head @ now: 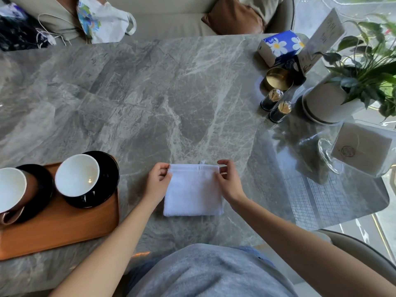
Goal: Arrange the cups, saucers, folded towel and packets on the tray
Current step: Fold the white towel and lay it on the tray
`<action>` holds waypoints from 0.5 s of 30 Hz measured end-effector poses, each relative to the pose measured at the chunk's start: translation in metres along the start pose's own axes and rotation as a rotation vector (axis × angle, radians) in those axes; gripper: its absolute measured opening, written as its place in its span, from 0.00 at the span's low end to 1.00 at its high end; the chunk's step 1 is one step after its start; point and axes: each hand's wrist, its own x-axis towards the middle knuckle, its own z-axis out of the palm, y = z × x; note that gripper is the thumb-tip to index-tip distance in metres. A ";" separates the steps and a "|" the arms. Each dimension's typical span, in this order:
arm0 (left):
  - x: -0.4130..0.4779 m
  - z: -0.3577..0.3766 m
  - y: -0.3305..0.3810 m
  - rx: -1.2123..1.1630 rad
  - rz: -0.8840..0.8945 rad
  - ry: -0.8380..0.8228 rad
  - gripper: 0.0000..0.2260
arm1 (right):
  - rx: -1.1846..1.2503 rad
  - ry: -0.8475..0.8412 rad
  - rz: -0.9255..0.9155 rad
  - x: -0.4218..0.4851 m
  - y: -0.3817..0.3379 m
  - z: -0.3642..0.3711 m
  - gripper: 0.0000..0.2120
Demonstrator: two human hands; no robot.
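Folded towel (194, 189) flat on the table (150, 93), in front of the body and just right of the tray (64, 228) — not yet on it. Left hand (159, 181) pinching the far left corner, fingers curled over the hem; right hand (228, 181) pinching the far right corner between thumb and fingers. Probably held by both far corners to keep the layers square, either for 1 more fold or for a lift across to the tray; cannot tell which.

On the tray: 2 black saucers, each carrying 1 cup. Right cup (77, 174) on the right saucer (107, 179), white inside, nothing visible in it. Left cup (10, 189) on the left saucer (42, 185), partly cut off by the frame edge, also showing a bare white interior. Both set toward the tray's far side, leaving bare wood along the near edge — likely room for the towel and packets. No packets identifiable anywhere in view.

At the table's far right: tissue box (280, 47), open gold tin (278, 79) with nothing seen inside, 2 toothpick holders (272, 99) filled with picks, potted plant (327, 101), glass holder (362, 148) stacked with paper napkins.
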 end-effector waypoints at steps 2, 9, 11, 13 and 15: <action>0.001 0.000 0.000 -0.009 0.000 0.021 0.08 | -0.021 -0.006 -0.008 0.002 0.001 0.001 0.12; 0.004 -0.001 -0.002 -0.036 -0.023 0.026 0.07 | -0.067 0.032 -0.003 0.009 0.006 0.000 0.13; 0.003 -0.001 0.000 -0.018 -0.024 0.029 0.07 | -0.104 0.042 -0.026 0.008 0.005 0.000 0.14; -0.004 -0.004 0.003 0.122 0.081 0.109 0.06 | -0.262 0.088 -0.145 0.002 0.003 -0.001 0.16; -0.016 -0.008 0.005 0.425 0.369 0.197 0.06 | -0.484 0.111 -0.358 -0.007 0.000 -0.003 0.19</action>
